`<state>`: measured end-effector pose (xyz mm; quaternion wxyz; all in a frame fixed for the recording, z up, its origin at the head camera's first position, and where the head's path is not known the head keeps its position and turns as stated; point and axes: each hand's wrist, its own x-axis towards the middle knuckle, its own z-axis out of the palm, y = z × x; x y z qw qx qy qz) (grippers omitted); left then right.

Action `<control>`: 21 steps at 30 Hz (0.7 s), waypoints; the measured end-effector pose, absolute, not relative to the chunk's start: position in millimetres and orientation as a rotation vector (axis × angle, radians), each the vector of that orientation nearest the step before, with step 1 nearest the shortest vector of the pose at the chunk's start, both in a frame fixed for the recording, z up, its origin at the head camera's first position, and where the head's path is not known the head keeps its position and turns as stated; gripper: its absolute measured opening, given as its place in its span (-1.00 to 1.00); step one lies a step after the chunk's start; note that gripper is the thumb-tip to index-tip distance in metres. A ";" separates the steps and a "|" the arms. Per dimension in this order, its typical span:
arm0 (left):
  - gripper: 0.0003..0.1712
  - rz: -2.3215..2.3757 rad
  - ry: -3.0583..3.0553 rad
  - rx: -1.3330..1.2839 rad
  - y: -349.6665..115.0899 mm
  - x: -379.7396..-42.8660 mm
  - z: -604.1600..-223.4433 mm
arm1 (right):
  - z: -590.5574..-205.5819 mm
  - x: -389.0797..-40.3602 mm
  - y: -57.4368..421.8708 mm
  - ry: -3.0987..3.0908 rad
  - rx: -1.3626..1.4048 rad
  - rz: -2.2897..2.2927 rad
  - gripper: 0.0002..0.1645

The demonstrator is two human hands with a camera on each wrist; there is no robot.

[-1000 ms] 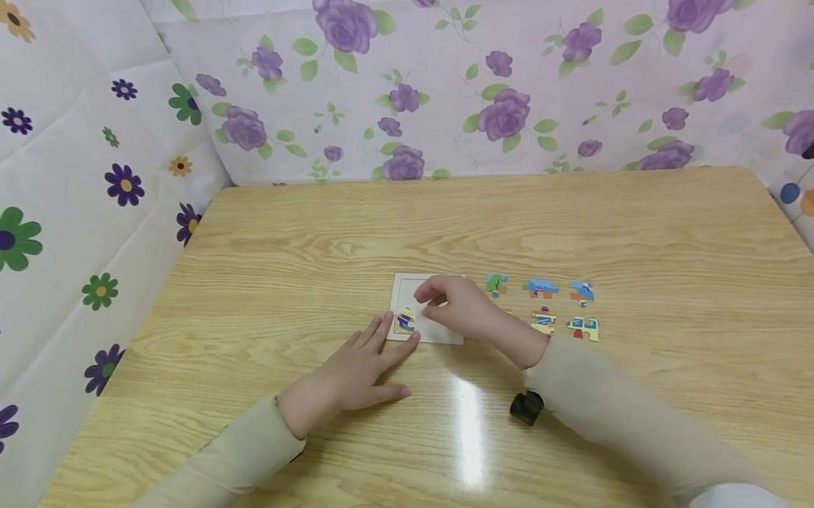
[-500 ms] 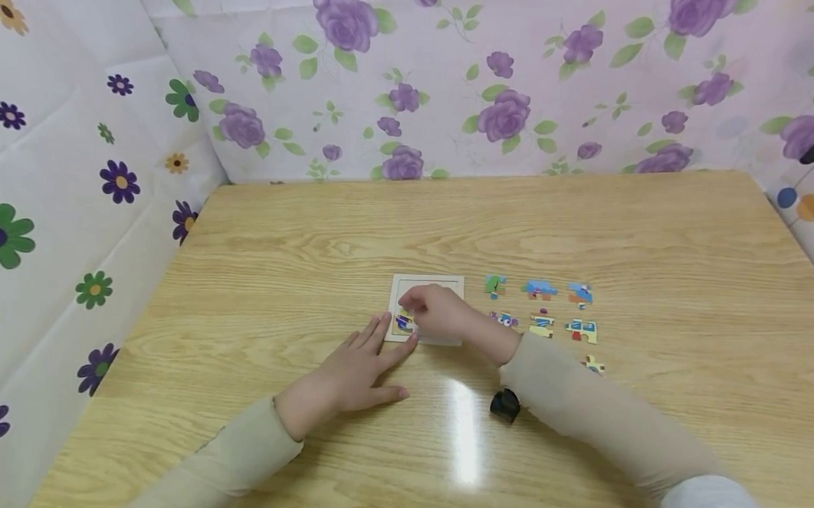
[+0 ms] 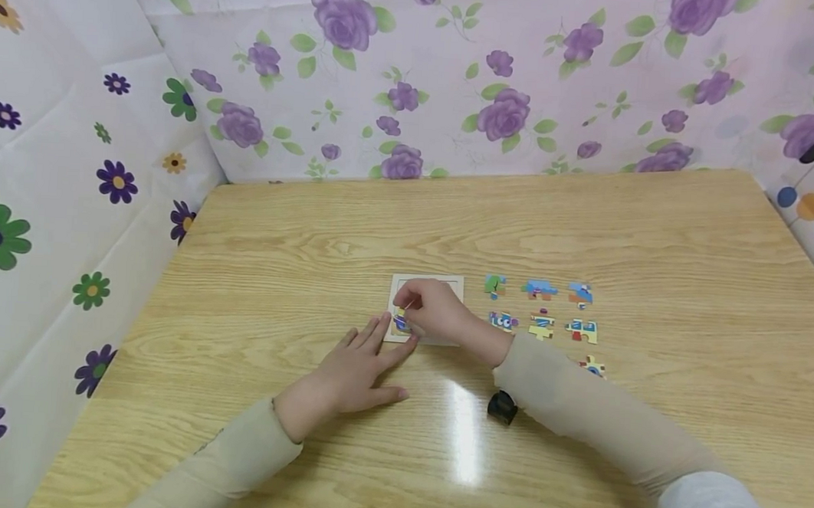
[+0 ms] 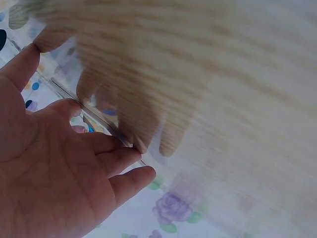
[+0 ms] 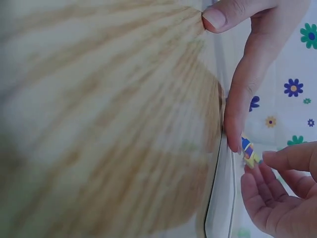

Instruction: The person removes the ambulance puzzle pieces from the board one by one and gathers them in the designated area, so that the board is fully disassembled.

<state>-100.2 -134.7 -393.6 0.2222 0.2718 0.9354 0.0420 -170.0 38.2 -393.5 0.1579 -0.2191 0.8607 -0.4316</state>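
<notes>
The white puzzle tray (image 3: 437, 341) lies flat on the table. In its lower left corner is a blue and yellow puzzle piece (image 3: 400, 321), also seen as a small puzzle piece (image 5: 249, 152) in the right wrist view. My right hand (image 3: 435, 308) reaches over the tray and pinches this piece between thumb and fingertips, covering much of the tray's middle. My left hand (image 3: 355, 374) rests on the table with its fingers spread. Its fingertips touch the tray's lower left edge; in the left wrist view the left hand (image 4: 74, 163) shows straight fingers at that edge.
Right of the tray lie several loose pieces, among them a green tree piece (image 3: 495, 285), a piece with eyes (image 3: 503, 321) and a yellow piece (image 3: 591, 366) close by the right sleeve (image 3: 565, 396). A floral curtain (image 3: 451, 80) stands behind the table (image 3: 295, 279).
My right hand has moved left and down over the tray, from above its middle to the corner piece, and its fingertips have closed together. The left hand has stayed in place.
</notes>
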 end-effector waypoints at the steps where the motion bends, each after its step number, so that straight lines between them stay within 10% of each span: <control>1: -0.18 0.107 2.589 0.754 -134.8 -100.0 -393.3 | -393.4 -170.5 37.4 2.461 -0.635 -1.240 -0.78; 21: -0.23 0.064 2.619 0.830 -134.6 -97.8 -391.3 | -386.2 -174.5 43.0 2.456 -0.734 -1.318 -0.90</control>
